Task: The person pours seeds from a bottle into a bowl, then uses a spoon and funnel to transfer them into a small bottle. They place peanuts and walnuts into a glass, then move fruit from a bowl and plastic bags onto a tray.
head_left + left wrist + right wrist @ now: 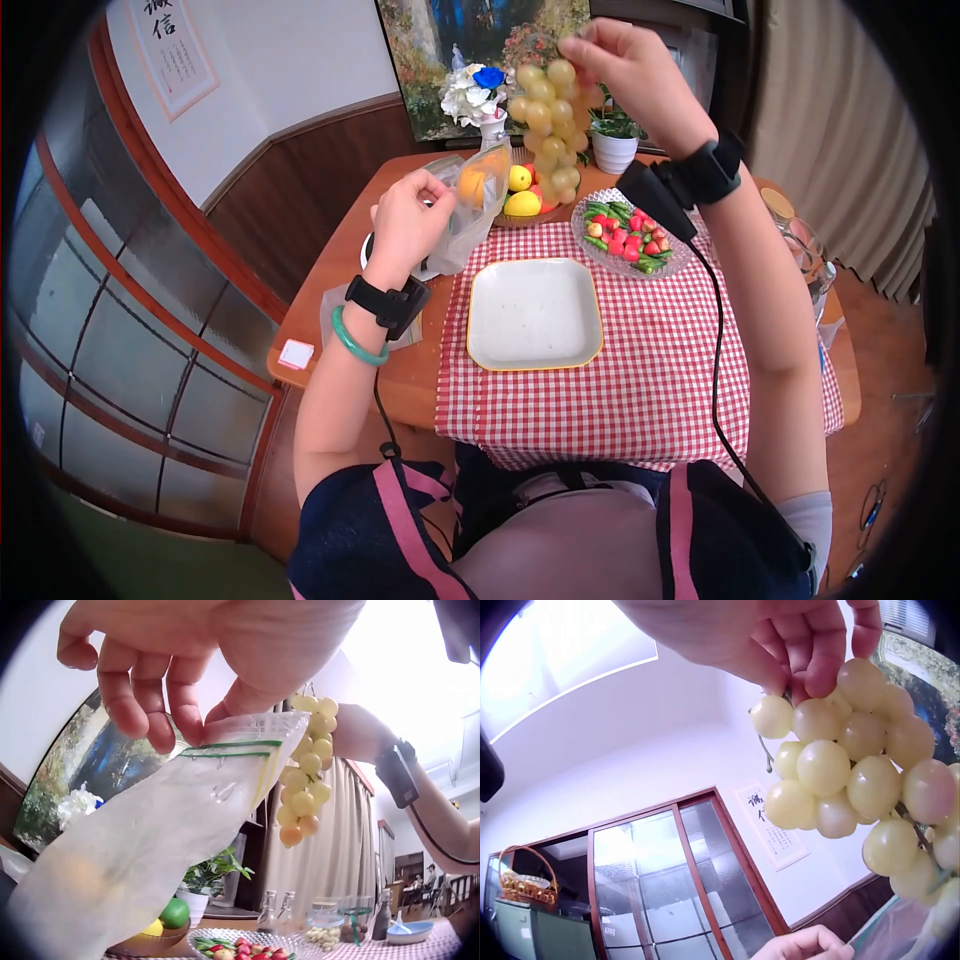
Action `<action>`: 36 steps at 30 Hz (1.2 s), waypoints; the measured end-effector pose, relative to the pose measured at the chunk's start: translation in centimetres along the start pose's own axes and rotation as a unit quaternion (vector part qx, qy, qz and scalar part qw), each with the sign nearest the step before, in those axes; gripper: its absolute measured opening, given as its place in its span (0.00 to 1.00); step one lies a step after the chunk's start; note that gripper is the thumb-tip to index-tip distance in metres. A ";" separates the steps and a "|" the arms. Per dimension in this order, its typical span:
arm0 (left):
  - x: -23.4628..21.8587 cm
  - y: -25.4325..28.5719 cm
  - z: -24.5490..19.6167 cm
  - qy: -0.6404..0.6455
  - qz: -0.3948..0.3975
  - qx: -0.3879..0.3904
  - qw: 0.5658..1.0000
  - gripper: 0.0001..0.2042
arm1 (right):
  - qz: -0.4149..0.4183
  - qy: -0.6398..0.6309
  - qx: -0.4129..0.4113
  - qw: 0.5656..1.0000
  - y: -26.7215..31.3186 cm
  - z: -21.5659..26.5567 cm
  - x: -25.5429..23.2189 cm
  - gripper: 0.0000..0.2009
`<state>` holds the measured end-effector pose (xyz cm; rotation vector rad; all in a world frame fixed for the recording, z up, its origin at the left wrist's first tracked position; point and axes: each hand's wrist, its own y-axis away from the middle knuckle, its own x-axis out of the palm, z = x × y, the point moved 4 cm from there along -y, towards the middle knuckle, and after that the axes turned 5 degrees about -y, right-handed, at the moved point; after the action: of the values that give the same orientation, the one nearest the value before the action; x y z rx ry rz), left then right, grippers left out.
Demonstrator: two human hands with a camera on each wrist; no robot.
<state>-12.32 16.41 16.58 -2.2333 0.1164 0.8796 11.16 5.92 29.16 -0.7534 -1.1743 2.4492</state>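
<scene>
My right hand (640, 85) pinches a bunch of pale green grapes (553, 125) by its stem, and the bunch hangs above the table. My left hand (408, 222) pinches the top edge of a clear zip bag (150, 825) with green and yellow seal lines. In the left wrist view, thumb and forefinger grip the bag near the seal, and a blurred orange shape shows through its lower part. The grapes hang beside the bag's mouth in that view. In the right wrist view, the right fingers (821, 664) hold the stem over the grapes.
A white tray (535, 315) with a yellow rim lies on the checkered cloth (640, 400). Behind it stand a glass bowl (685, 262) of strawberries and green peppers, a fruit basket (515, 217), a white plant pot (614, 153) and a flower vase (493, 130). Glass jars (800, 240) stand at the right.
</scene>
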 end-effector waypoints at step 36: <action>2.6 -2.2 -1.7 0.488 0.070 -0.093 0.865 0.08 | 0.317 -0.002 0.121 0.941 2.7 -3.1 7.4 0.06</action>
<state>-8.72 17.37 17.12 -2.6667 0.6876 -0.2754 6.83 9.83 23.05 -1.1912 -0.6678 3.0270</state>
